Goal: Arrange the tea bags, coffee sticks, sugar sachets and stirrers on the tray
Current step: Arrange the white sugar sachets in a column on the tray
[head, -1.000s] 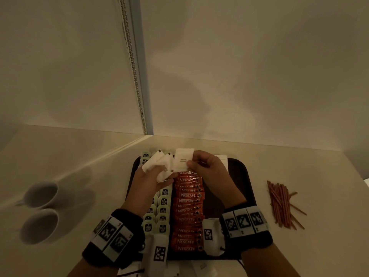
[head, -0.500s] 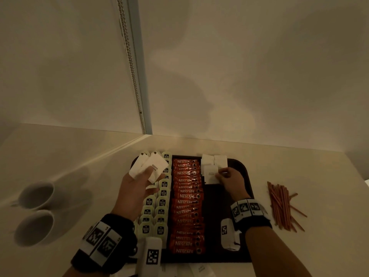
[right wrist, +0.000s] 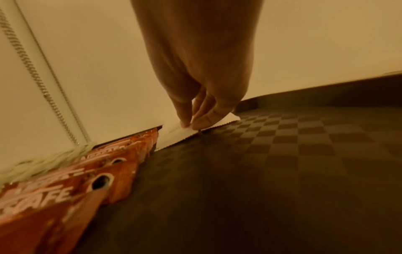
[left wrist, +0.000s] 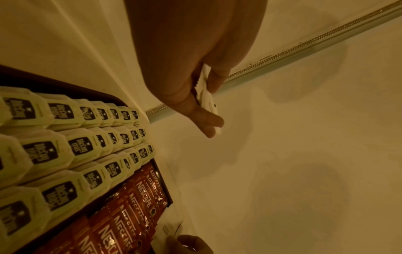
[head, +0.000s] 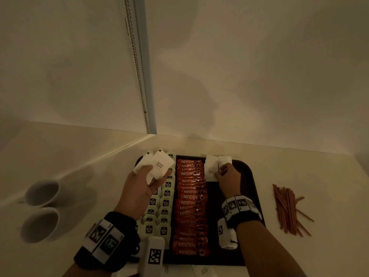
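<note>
A dark tray (head: 250,176) holds rows of pale green tea bags (head: 165,204) on its left and a column of red Nescafe coffee sticks (head: 189,202) in the middle. My left hand (head: 147,182) is raised above the tea bags and grips a small stack of white sugar sachets (head: 159,166) (left wrist: 206,99). My right hand (head: 225,172) (right wrist: 191,123) pinches one white sugar sachet (head: 211,170) (right wrist: 174,135) flat on the tray's far end, beside the coffee sticks. Another sachet (head: 225,159) lies just behind it.
A pile of reddish-brown stirrers (head: 287,208) lies on the counter right of the tray. Two white cups (head: 42,208) stand at the far left. Loose sachets (head: 203,271) lie at the counter's near edge. A wall with a bead chain (head: 137,66) rises behind.
My right hand took a sachet from the stack, carried it right and lowered it onto the tray's far end. The left hand drifted left with the stack.
</note>
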Motion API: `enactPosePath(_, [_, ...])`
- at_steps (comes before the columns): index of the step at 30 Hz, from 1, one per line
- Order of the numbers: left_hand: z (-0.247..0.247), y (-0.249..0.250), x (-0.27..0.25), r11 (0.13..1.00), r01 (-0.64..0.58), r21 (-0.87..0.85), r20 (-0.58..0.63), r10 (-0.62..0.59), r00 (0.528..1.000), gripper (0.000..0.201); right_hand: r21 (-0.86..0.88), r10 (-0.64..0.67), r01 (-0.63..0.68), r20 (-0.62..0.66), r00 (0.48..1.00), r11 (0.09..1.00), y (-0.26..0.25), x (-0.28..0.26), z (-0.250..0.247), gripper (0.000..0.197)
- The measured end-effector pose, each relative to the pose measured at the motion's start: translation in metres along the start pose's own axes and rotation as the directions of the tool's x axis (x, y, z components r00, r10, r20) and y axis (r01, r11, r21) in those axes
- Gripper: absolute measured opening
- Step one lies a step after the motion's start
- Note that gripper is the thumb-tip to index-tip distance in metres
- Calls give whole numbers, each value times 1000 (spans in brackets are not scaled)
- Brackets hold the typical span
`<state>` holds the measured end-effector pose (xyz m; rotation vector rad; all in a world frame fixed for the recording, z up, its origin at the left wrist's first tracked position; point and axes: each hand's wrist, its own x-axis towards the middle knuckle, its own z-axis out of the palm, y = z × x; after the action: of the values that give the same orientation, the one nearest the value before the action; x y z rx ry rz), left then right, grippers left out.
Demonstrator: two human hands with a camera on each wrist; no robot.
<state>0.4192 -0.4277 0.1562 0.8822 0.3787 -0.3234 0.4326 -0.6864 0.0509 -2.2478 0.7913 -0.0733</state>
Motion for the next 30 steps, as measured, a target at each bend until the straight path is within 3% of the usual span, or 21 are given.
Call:
enactPosePath(3, [2, 1, 1, 995, -36, 97, 6, 35, 999, 25, 85, -128, 130, -35, 991, 988, -23, -9, -6, 17])
enactPosePath(5, [4, 0, 1, 972, -61, 227, 24, 57, 998, 24, 257, -285, 262, 55, 957, 930, -56, -26, -16, 12])
enactPosePath(8, [8, -1, 3, 883, -113, 455, 20, 117, 993, 15, 450, -489, 331, 298, 820, 830, -101, -54, -30, 12])
enactPosePath(11, [11, 1, 5, 816, -186, 548, 29, 204, 979, 16, 452, -559, 388, 348, 752, 803, -118, -64, -33, 10])
enactPosePath(16, [12, 7, 0, 853, -207, 478, 45, 211, 976, 19, 624, -416, 117, 359, 836, 773, -109, -72, -32, 11])
enactPosePath(18, [11, 5, -1, 845, -217, 489, 51, 220, 974, 25, 659, -371, 14, 407, 835, 752, -104, -77, -31, 14])
enactPosePath(21, [12, 4, -1, 814, -251, 524, 52, 263, 963, 24, 639, -353, -17, 447, 822, 769, -100, -86, -29, 16])
enactPosePath(24, [17, 1, -1, 775, -271, 571, 89, 270, 959, 17, 675, -304, -88, 440, 845, 732, -92, -89, -29, 8])
enactPosePath(28, [18, -1, 2, 890, -136, 436, 27, 138, 990, 17, 746, -191, -193, 396, 898, 637, -65, -73, -33, 6])
enactPosePath(30, [14, 0, 3, 933, -83, 351, -18, 95, 995, 19, 744, -96, -185, 317, 944, 642, -41, -55, -37, 9])
